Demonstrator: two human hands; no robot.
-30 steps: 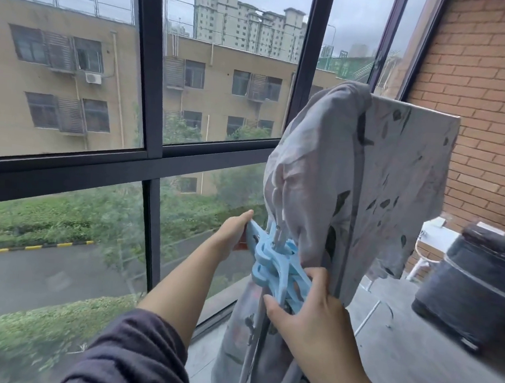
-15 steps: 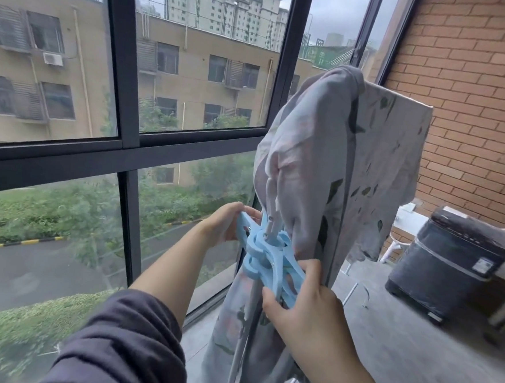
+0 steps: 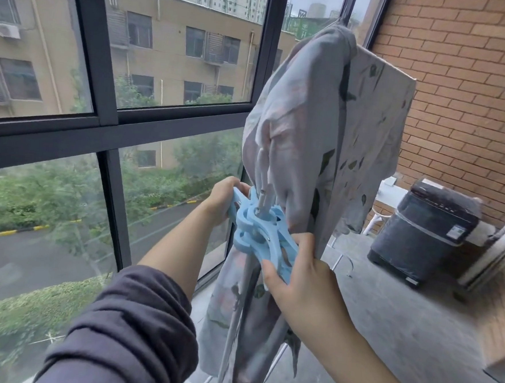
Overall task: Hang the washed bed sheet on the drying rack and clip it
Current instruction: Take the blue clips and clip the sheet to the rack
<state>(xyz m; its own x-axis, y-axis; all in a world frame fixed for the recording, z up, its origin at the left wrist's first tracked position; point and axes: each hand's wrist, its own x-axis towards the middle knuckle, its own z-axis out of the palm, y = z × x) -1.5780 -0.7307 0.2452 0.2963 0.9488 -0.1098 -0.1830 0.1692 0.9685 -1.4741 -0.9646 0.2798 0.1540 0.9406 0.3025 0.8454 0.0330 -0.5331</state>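
Note:
A pale grey bed sheet (image 3: pixel 304 117) with a dark leaf print hangs bunched over the drying rack, whose thin metal legs (image 3: pixel 227 339) show below it. A large light-blue plastic clip (image 3: pixel 260 233) sits at the rack's white rods (image 3: pixel 264 192), against the sheet's lower fold. My left hand (image 3: pixel 222 199) grips the clip's far handle end. My right hand (image 3: pixel 301 284) grips its near end, thumb over the blue plastic. Much of the rack is hidden by fabric.
Dark-framed floor-to-ceiling windows (image 3: pixel 112 127) run along the left. A brick wall (image 3: pixel 467 86) closes the right side. A dark covered appliance (image 3: pixel 428 230) stands on the concrete floor (image 3: pixel 399 336) by the wall, with a white frame (image 3: pixel 388 195) behind it.
Both hands stay on the blue clip at the rods. The view has panned right and down, so window and sheet sit further left in the frame.

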